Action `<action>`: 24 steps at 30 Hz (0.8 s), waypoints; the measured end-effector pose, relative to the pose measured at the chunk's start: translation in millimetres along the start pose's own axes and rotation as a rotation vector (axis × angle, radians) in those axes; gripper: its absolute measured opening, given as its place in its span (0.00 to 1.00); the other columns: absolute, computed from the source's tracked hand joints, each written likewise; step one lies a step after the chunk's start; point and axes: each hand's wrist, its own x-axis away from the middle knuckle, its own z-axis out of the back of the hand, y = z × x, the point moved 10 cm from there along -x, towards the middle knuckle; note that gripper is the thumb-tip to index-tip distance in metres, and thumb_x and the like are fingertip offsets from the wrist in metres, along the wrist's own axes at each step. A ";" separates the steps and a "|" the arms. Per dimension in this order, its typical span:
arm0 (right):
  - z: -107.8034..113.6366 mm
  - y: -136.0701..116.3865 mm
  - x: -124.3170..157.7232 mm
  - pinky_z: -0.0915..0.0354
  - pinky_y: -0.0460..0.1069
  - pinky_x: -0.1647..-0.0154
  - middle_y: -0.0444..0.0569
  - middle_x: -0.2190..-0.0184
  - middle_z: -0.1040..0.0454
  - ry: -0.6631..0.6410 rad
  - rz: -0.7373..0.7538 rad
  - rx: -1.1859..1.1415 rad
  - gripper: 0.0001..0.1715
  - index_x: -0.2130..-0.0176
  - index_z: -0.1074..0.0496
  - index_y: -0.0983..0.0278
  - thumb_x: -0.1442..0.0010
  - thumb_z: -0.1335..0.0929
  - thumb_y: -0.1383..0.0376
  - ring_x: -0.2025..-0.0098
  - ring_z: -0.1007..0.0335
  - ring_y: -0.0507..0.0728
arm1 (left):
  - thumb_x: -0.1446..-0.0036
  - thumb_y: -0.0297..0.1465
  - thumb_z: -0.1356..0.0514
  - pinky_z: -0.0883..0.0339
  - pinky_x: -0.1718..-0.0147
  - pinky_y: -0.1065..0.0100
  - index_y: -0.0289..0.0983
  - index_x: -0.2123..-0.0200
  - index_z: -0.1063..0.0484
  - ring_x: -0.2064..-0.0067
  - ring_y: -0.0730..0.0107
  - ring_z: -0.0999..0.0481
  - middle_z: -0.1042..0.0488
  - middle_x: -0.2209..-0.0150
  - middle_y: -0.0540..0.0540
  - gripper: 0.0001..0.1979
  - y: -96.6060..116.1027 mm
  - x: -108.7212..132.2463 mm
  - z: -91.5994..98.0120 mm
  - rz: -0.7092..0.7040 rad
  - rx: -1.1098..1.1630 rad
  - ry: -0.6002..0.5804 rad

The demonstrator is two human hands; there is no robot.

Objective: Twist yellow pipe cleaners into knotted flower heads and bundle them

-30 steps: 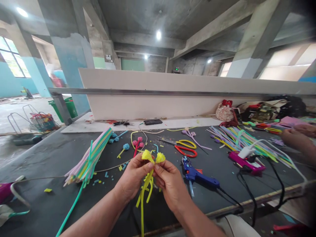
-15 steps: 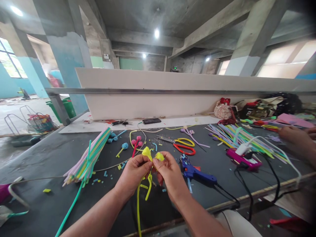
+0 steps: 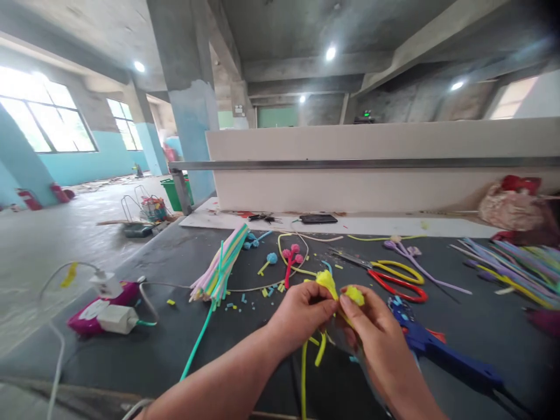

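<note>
Over the dark table my left hand (image 3: 301, 309) is closed in a pinch on a yellow pipe-cleaner flower (image 3: 326, 283). Close beside it, my right hand (image 3: 371, 321) pinches a second yellow pipe-cleaner flower (image 3: 353, 295). The fingertips of both hands nearly meet between the two heads. Below them hang yellow pipe-cleaner stems (image 3: 305, 367); where they join is hidden by the fingers. To the right lie scissors (image 3: 396, 280) with one yellow and one red handle, and a blue glue gun (image 3: 446, 353).
Left of my hands lies a bundle of pastel pipe cleaners (image 3: 223, 262). Pink (image 3: 292, 256) and blue (image 3: 271, 258) pipe-cleaner pieces lie behind, near a phone (image 3: 318, 219). A magenta power strip (image 3: 85, 318) with adapters is at the left edge. More pipe cleaners (image 3: 507, 268) lie right.
The view has turned left, so the table's things appear further right and the left power strip comes into full view. Both hands still pinch the yellow flowers. The other person's hands have left view.
</note>
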 end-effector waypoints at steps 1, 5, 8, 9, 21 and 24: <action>1.2 1.2 0.5 0.48 0.41 0.87 0.37 0.81 0.37 0.004 -0.011 -0.008 0.14 0.61 0.35 0.58 0.45 0.32 0.54 0.84 0.45 0.47 | 0.52 0.32 0.40 0.44 0.82 0.76 0.34 0.75 0.34 0.82 0.81 0.39 0.36 0.82 0.55 0.07 0.6 0.4 -1.2 0.005 0.006 -0.009; 7.2 1.3 4.7 0.45 0.42 0.85 0.39 0.80 0.36 0.066 -0.045 -0.001 0.18 0.61 0.33 0.59 0.49 0.30 0.53 0.81 0.41 0.49 | 0.53 0.31 0.41 0.43 0.83 0.77 0.34 0.74 0.33 0.82 0.82 0.39 0.36 0.82 0.55 0.06 -0.1 3.0 -7.0 0.032 0.006 -0.051; 7.3 0.4 6.0 0.38 0.43 0.81 0.41 0.78 0.33 0.094 -0.069 -0.023 0.20 0.62 0.32 0.59 0.52 0.28 0.53 0.77 0.35 0.52 | 0.53 0.31 0.40 0.44 0.84 0.77 0.33 0.74 0.32 0.83 0.82 0.39 0.36 0.83 0.55 0.06 -4.7 2.6 -8.3 0.067 0.007 -0.067; 7.0 0.1 5.8 0.37 0.43 0.79 0.41 0.76 0.32 0.097 -0.073 -0.026 0.20 0.63 0.32 0.59 0.52 0.28 0.52 0.75 0.34 0.53 | 0.53 0.31 0.40 0.44 0.84 0.77 0.34 0.74 0.32 0.83 0.81 0.39 0.36 0.83 0.55 0.06 -6.5 2.0 -8.1 0.080 0.011 -0.067; 1.1 -11.4 3.9 0.41 0.43 0.83 0.39 0.79 0.34 0.022 0.001 0.096 0.18 0.62 0.35 0.60 0.49 0.31 0.53 0.81 0.38 0.50 | 0.54 0.39 0.36 0.45 0.85 0.76 0.34 0.74 0.34 0.84 0.81 0.40 0.36 0.84 0.55 0.14 -17.4 4.9 -8.2 0.156 0.210 -0.045; -9.4 -7.5 3.5 0.46 0.43 0.88 0.35 0.84 0.39 -0.063 -0.025 0.036 0.17 0.63 0.35 0.60 0.47 0.32 0.52 0.87 0.46 0.48 | 0.52 0.36 0.36 0.47 0.85 0.78 0.34 0.73 0.34 0.84 0.83 0.40 0.34 0.81 0.54 0.12 -19.5 3.4 -5.3 0.142 0.323 -0.053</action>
